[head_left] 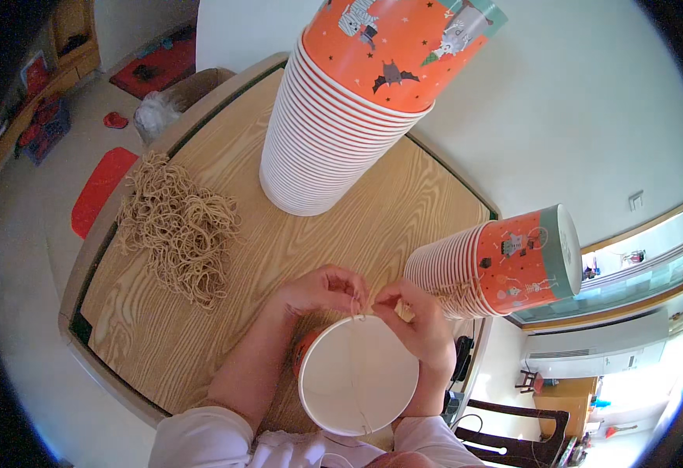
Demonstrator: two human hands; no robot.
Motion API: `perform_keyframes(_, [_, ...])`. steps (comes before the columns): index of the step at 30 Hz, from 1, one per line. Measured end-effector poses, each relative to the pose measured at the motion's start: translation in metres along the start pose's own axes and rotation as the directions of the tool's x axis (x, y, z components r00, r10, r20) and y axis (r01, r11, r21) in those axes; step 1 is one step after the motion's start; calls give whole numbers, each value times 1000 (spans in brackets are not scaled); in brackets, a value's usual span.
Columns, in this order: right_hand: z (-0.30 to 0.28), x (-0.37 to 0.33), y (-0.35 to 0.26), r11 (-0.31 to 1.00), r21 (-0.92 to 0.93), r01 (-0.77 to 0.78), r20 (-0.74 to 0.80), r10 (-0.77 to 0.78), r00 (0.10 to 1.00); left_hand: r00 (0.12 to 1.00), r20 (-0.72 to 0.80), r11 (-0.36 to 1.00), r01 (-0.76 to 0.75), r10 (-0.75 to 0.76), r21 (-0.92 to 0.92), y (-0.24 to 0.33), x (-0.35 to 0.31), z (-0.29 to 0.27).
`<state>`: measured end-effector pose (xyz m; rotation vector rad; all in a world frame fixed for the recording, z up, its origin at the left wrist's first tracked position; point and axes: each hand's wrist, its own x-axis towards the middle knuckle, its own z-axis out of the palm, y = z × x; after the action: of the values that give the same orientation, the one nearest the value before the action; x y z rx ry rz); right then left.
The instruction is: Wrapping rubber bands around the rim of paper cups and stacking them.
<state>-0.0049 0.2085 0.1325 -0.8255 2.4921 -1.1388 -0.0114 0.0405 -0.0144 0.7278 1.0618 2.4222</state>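
An orange paper bucket (334, 390) with a white inside stands in front of me, its mouth facing up. A thin tan cord (355, 366) spans the opening from the far rim to the near rim. At the far rim my left hand (324, 290) pinches the cord between thumb and fingers. Beside it, my right hand (419, 321) is closed in a pinch at the same spot, on the cord's end as far as I can see. A tangled heap of tan cords (177, 230) lies to the left.
A tall stack of nested paper buckets (334, 125) rises at the back of the wooden table (256, 257). Another stack (513, 261), with cords hanging at its side, stands right. A dark chair (513, 437) is at lower right. A red stool (101, 191) stands beyond the left edge.
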Motion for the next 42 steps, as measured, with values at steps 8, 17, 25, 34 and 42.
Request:
perform_keyframes(8, [2, 1, 4, 992, -110, 69, 13, -68, 998, 994, -108, 973, -25, 0, -228, -8, 2, 4])
perform_keyframes(17, [3, 4, -1, 990, -94, -107, 135, 119, 984, 990, -137, 981, -61, 36, -187, -12, 0, -2])
perform_keyframes(25, [3, 4, 7, 994, 108, 2, 104, -13, 994, 992, -109, 957, -96, 68, -275, -7, 1, 3])
perform_keyframes(34, [3, 3, 15, 991, 136, 19, 199, -46, 979, 987, -111, 967, -140, 119, -212, -6, -1, 3])
perform_keyframes(42, [0, 0, 14, 989, 146, -21, 208, -10, 978, 983, -73, 923, -185, 170, -338, 0, -4, 5])
